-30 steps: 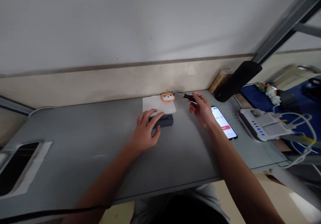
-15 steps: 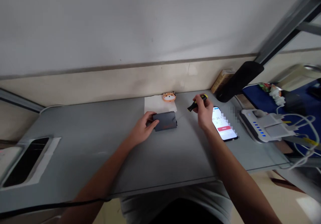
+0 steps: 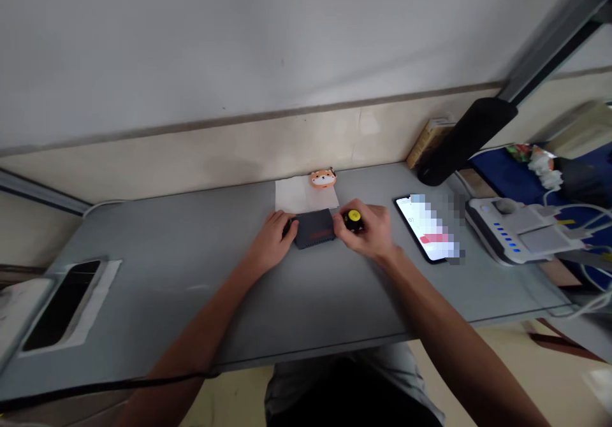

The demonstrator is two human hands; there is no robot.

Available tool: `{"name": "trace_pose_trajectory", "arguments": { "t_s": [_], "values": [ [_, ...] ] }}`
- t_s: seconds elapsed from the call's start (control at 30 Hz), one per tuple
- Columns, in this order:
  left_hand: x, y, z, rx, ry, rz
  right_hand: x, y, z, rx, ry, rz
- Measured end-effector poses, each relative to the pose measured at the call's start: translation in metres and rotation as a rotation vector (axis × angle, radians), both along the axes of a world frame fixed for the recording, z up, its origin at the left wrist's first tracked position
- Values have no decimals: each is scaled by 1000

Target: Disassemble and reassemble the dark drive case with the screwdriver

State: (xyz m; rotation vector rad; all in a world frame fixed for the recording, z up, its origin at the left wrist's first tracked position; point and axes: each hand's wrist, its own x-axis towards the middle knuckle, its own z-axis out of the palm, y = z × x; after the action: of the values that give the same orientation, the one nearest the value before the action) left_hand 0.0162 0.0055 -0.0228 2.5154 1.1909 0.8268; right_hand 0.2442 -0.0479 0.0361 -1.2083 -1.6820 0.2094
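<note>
A small dark grey box (image 3: 314, 229) rests on the grey desk, in front of some white paper. My left hand (image 3: 273, 237) grips its left end between thumb and fingers. At the box's right end, my right hand (image 3: 367, 228) is closed round a black and yellow screwdriver (image 3: 354, 219), its round yellow-capped end facing the camera. The screwdriver's tip is hidden by my fingers.
White paper (image 3: 291, 194) and an orange animal-faced case (image 3: 323, 178) lie behind the box. To the right are a lit phone (image 3: 427, 231), a black cylinder (image 3: 466, 141), a book (image 3: 428, 141) and a power strip (image 3: 530, 229). A dark phone (image 3: 62, 306) lies at left.
My right hand has moved left and down with the screwdriver, from above the lit phone's left side to the box's right end. My left hand still holds the box. The view has shifted slightly.
</note>
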Motion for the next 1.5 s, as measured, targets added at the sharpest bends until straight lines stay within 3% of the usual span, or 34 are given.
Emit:
{"name": "trace_pose_trajectory", "arguments": {
  "t_s": [0.3, 0.5, 0.7, 0.9, 1.0, 1.3, 1.5],
  "values": [
    [2, -6, 4, -86, 38, 25, 7, 6, -5, 286, -124, -121],
    [1, -8, 6, -66, 26, 9, 1, 4, -7, 285, -53, -130],
    [3, -9, 5, -34, 34, 1, -10, 0, -14, 265, -19, -48],
    [3, -10, 5, -36, 43, 5, -29, -6, -22, 280, -9, 174],
    [3, -10, 6, -46, 42, 6, -32, -7, -23, 313, -18, 217],
    [2, -11, 7, 26, 49, 15, -6, 2, -9, 326, -86, -24],
    [1, -10, 6, 28, 52, -27, 5, 7, -10, 220, -28, -113]
  ]
}}
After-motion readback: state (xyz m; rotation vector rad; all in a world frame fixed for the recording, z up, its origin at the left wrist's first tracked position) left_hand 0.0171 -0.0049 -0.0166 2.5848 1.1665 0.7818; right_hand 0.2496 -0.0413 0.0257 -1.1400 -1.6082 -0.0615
